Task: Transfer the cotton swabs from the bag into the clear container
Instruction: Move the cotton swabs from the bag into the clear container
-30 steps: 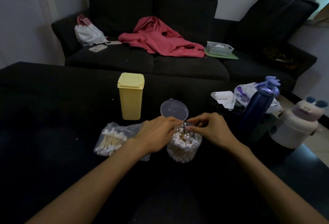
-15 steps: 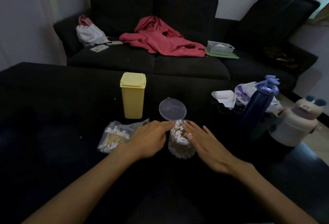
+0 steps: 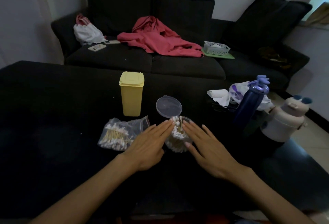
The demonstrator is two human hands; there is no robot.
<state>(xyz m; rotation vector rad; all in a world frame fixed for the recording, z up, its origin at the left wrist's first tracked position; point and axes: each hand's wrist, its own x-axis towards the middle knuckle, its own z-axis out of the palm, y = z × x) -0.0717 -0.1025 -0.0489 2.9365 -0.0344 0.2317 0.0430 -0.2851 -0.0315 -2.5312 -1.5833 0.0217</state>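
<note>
Both hands flat against the swab-filled clear container, fingers straight — nothing gripped.

Left hand (image 3: 149, 145) and right hand (image 3: 208, 150) flank the clear container (image 3: 178, 142) on the black tabletop (image 3: 53, 126); cotton swabs (image 3: 176, 127) crowd its mouth, hinged lid (image 3: 169, 106) up. Bag (image 3: 118, 134) of swabs lies just left — yellow bin (image 3: 131, 93) behind.

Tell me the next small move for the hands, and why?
Probably press the protruding cotton swabs down into the clear container. Both hands, left and right, flank it with straight fingers, its lid is open, and the bag holds more.
</note>
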